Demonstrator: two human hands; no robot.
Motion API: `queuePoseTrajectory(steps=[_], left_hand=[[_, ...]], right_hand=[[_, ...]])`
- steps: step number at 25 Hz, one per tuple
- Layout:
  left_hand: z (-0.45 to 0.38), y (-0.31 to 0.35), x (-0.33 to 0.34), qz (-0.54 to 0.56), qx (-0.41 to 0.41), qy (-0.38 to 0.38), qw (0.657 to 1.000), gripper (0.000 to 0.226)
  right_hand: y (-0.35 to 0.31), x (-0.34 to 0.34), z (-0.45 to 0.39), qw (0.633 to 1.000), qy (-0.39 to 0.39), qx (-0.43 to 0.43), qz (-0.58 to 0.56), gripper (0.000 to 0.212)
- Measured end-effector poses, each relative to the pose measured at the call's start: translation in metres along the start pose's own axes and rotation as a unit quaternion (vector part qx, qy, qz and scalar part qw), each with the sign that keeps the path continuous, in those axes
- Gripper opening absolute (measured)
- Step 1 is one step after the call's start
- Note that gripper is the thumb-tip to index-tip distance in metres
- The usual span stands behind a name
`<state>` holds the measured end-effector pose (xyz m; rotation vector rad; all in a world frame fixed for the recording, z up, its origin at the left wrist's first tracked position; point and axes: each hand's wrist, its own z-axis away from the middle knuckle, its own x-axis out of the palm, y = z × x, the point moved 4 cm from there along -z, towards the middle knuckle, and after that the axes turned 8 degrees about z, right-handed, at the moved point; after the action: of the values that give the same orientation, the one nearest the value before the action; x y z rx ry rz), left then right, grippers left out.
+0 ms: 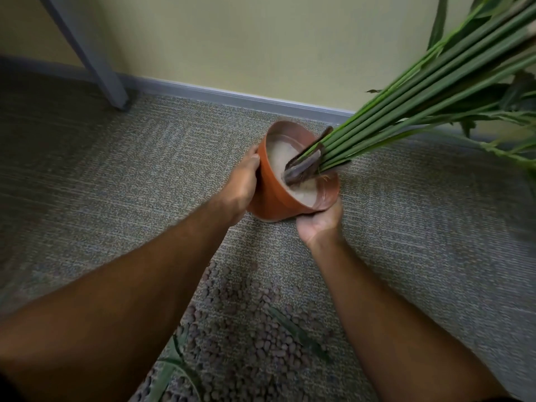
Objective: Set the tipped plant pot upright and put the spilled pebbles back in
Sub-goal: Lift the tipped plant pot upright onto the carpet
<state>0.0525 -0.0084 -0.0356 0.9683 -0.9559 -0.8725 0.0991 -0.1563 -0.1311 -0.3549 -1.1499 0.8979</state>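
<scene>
- The plant pot [271, 195] looked like smooth, matt terracotta-coloured plastic.
- The carpet [145, 169] was rough, woven cloth.
- The pebbles [261, 340] looked matt and rough.

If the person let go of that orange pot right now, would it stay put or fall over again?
Probably fall. The pot is tilted on the carpet, steadied by the left hand and right hand. Its long stems lean far to one side, likely making it top-heavy. With the pebbles spilled out, it may lack ballast.
</scene>
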Motion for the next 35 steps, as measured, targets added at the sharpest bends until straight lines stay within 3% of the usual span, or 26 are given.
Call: queuePoseTrajectory(steps=[8,20,28,33,35], left_hand=[[0.035,-0.028,-0.005,0.084,-0.02,0.002,0.996,0.045],[0.058,-0.053,-0.004,0.178,-0.072,0.032,0.981,0.047],[0.067,-0.064,-0.022,0.138,-0.107,0.061,0.983,0.046],[0.069,-0.07,-0.033,0.093,-0.135,0.04,0.986,0.044],[0.068,-0.07,-0.037,0.064,-0.139,0.027,0.988,0.041]], right_hand=[[-0.008,-0.015,0.035,0.998,0.028,0.003,0.049,0.043],[-0.018,-0.019,0.061,0.987,0.035,-0.076,0.139,0.031],[-0.012,-0.014,0.068,0.978,0.03,-0.079,0.192,0.041],[-0.001,-0.039,0.083,0.955,0.085,-0.002,0.283,0.035],[-0.005,-0.031,0.085,0.959,0.06,-0.043,0.275,0.04]])
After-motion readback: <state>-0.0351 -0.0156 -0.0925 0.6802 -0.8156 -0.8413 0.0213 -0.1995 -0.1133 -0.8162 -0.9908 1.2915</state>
